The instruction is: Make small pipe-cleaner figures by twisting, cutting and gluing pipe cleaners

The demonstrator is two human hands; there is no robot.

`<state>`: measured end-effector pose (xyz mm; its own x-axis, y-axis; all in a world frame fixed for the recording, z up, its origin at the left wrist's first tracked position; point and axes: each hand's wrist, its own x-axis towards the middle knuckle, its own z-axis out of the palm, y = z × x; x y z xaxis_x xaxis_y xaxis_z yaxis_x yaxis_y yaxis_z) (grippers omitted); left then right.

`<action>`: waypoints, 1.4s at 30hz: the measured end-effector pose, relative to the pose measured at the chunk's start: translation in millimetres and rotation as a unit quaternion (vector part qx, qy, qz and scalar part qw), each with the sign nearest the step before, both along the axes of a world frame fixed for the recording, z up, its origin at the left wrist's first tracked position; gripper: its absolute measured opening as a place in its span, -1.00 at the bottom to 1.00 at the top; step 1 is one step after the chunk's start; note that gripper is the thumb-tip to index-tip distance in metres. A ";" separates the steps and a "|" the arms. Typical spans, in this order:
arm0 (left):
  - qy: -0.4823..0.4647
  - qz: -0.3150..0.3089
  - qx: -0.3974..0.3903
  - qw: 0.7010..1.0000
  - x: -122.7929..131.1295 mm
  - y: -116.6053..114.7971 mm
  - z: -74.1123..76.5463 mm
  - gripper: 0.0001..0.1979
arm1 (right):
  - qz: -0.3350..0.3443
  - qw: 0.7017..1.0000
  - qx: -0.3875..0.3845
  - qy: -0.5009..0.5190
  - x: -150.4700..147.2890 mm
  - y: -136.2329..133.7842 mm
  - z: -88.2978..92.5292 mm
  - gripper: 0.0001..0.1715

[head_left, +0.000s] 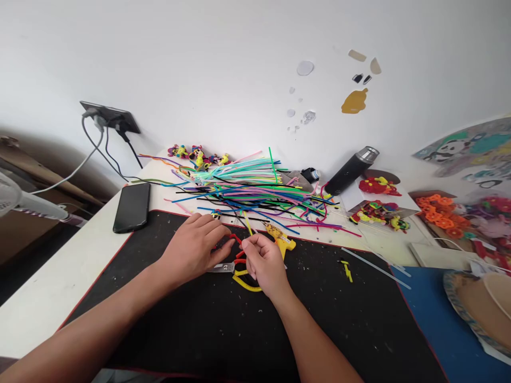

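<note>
A white table [59, 276] is covered in the near middle by a black mat [199, 330], seemingly to spare its surface. A pile of pipe cleaners [255, 191] is kept just beyond the mat, within reach. Over the mat, a red pipe cleaner [236, 240] is pinched tight in the fingers of the right hand [265, 263]. The left hand [195, 247] is curled onto its other end, apparently to steady it, though whether it grips cannot be told. Scissors [221, 267] are laid just beneath.

Hiding part of scissors [222, 267] under left hand [195, 247]. Covering stretches of yellow pipe cleaner [244, 283] and glue gun [284, 240] with right hand [263, 263]. Cropping hat [479, 306] at right edge, fan [16, 199] at left edge. Rendering small figures [199, 155] too tiny for detail.
</note>
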<state>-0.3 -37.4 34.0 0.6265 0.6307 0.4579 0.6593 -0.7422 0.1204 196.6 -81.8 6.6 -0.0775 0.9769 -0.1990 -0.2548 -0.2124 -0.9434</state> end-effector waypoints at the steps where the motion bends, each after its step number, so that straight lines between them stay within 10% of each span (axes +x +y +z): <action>1: 0.001 -0.001 0.006 1.000 1.1 -0.1 0.7 -0.74 | -0.001 1.000 0.002 0.001 -0.1 -0.1 -0.2 -0.46; 15: 0.025 0.008 0.045 0.999 5.3 -2.0 1.0 -0.71 | 0.011 1.000 0.002 0.003 -0.9 -0.7 2.2 -0.48; 35: -0.204 -0.095 -0.221 0.949 -6.7 8.3 -2.0 -0.83 | 0.046 0.996 -0.036 0.072 3.9 -0.7 -5.3 -0.54; 42: -0.270 0.003 -0.310 0.912 -7.2 8.1 5.3 -0.75 | 0.024 0.997 -0.026 0.072 6.2 2.2 -1.7 -0.56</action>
